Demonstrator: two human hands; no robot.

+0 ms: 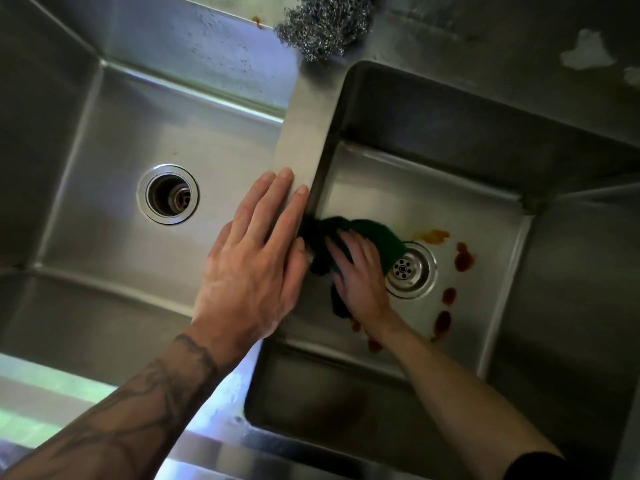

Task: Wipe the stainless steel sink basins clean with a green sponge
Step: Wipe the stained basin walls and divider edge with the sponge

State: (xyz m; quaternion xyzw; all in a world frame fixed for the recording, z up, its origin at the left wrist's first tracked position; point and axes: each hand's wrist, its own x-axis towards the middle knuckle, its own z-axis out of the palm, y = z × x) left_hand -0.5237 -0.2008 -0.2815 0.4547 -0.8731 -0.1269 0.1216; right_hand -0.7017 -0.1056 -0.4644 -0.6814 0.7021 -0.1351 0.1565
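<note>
Two stainless steel basins lie side by side, split by a flat divider [304, 133]. My left hand [256, 258] rests flat on that divider, fingers spread, holding nothing. Down in the right basin [433, 188], my right hand [360, 282] presses a dark green sponge [374, 237] against the floor, just left of the drain [412, 270]. The sponge looks blurred. Orange-brown stains [464, 261] dot the floor right of and below that drain. The left basin [207, 140] shows a bare floor around its own drain [168, 194].
A steel wool scourer [325, 26] sits on the back ledge at the top of the divider. White patches [585, 51] mark the ledge at the far right. The sink's front rim [214, 410] runs along the bottom.
</note>
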